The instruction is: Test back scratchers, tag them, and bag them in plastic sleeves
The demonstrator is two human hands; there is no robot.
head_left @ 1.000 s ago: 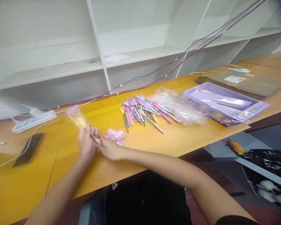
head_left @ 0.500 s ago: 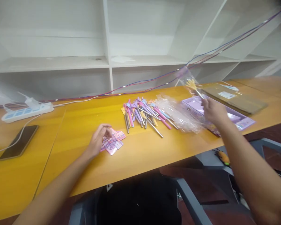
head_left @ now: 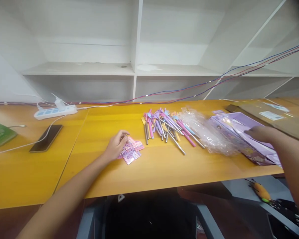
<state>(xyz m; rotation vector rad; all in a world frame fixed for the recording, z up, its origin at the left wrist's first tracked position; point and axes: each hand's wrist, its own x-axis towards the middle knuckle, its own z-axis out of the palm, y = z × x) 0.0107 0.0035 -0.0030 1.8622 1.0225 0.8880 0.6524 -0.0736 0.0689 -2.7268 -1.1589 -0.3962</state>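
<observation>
My left hand (head_left: pixel 117 144) rests with curled fingers at the small pink and purple cards (head_left: pixel 131 152); what its fingertips hold, if anything, is hidden. Over the purple box (head_left: pixel 241 116) at the right is my right hand (head_left: pixel 260 133), its fingers closed on the handle end of a bagged hand-shaped stick (head_left: pixel 233 127) that lies in the box. A pile of colourful hand-shaped sticks with metal rods (head_left: pixel 161 124) sits mid-table. Crumpled clear plastic bags (head_left: pixel 204 131) lie between the pile and the box.
A power strip (head_left: pixel 55 112), a dark phone (head_left: pixel 46 138) and a green packet (head_left: pixel 0 132) are at the left. Flat cardboard (head_left: pixel 286 119) lies behind the box. Cables run along the white shelves (head_left: pixel 84 68). A chair and an orange toy (head_left: pixel 261 192) show below the table edge.
My right hand has brought the bagged yellow stick down from the air into the purple box. My left hand stays by the cards. The view has turned left.
</observation>
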